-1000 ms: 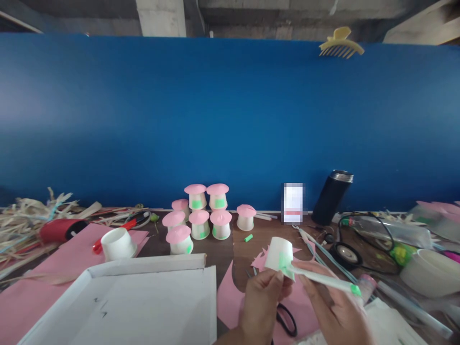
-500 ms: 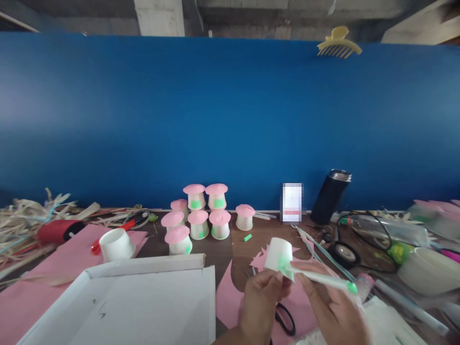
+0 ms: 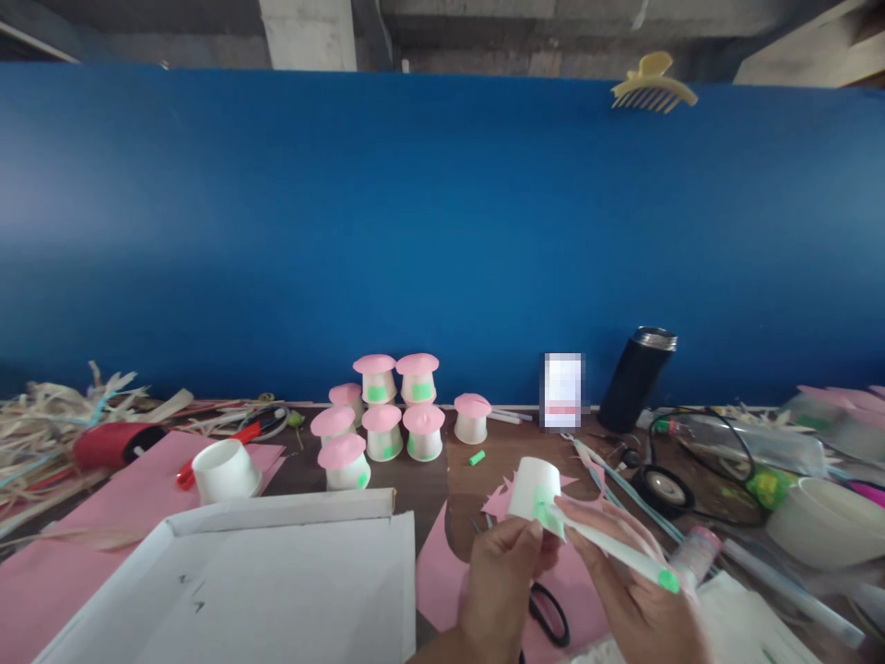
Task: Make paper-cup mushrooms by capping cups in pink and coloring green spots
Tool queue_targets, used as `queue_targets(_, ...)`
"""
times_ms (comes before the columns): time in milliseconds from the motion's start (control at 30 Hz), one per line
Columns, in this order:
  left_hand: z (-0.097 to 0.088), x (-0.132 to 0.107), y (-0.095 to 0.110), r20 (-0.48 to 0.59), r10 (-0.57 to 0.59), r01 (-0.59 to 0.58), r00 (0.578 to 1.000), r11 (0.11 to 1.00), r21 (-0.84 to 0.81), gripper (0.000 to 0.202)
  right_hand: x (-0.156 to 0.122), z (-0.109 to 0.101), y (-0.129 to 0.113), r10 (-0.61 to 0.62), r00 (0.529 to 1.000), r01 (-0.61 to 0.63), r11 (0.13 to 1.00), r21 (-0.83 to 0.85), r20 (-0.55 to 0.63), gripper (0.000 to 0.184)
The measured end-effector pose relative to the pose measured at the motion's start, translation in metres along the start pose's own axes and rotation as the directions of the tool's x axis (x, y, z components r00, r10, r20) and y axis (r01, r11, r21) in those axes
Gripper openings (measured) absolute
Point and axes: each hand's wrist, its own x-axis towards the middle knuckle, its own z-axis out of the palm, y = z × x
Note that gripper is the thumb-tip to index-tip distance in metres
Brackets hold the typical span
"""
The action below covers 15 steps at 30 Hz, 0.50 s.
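Head view: your left hand (image 3: 501, 576) comes up from the bottom edge, back of the hand toward you, thumb and fingers pinched on the lower edge of a small white paper cup (image 3: 534, 484). That grip is closed on the cup. The cup sits upside down and tilted, raised above the table (image 3: 415, 480), just in front of your chest line, right of centre.

Your right hand (image 3: 636, 604) lies low and to the right, fingers stretched along a slim white stick (image 3: 612, 550), closed around it. The stick slants up to the left, its tip against a green patch (image 3: 543, 507) on the cup's side; its far end carries a green cap (image 3: 667, 581).

The cup looks matte and smooth, a short cone with a flat top. Under your hands lie soft pink paper (image 3: 439, 572) with jagged offcuts and black-handled scissors (image 3: 551, 616). Further back stands a cluster of pink-capped cups (image 3: 382, 420), mushroom-shaped, each with a green square. A shallow white cardboard tray (image 3: 277, 576) fills the near left.
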Motion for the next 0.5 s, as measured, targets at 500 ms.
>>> queue_targets(500,0.0028,-0.0014,0.0036,-0.023,-0.005,0.005,1.000,1.000,-0.003,0.034,0.0010,-0.0036,-0.0035,0.038,0.999,-0.038,0.999,-0.008,0.005,0.023)
